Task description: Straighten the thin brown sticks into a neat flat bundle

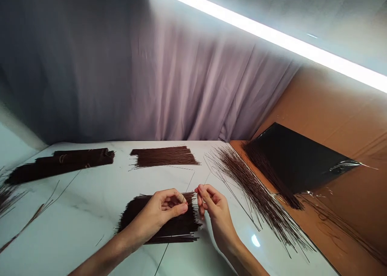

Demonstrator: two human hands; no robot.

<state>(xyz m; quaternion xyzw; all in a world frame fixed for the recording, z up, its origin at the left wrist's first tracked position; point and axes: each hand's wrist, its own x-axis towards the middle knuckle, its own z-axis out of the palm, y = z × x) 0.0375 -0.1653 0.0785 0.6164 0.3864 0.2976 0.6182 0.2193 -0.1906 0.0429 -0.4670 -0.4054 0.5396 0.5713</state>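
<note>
My left hand is closed, its thumb and index finger pinched together. A beige ribbed wrap covers the index fingertip. In line with this pinch runs a thin dark stick, showing above and below the hand. My right hand is just to the right, thumb and index fingertips pressed together; whatever they hold is too fine to make out. Beneath both hands lies a dense flat stack of dark brown sticks, its ends uneven, partly hidden by my left hand and forearm.
Behind lies a flat row of brown sticks. Dark stick bundles are at back left, loose sticks at left. A spread bundle slants along the right, beside a black plastic sheet on brown cardboard.
</note>
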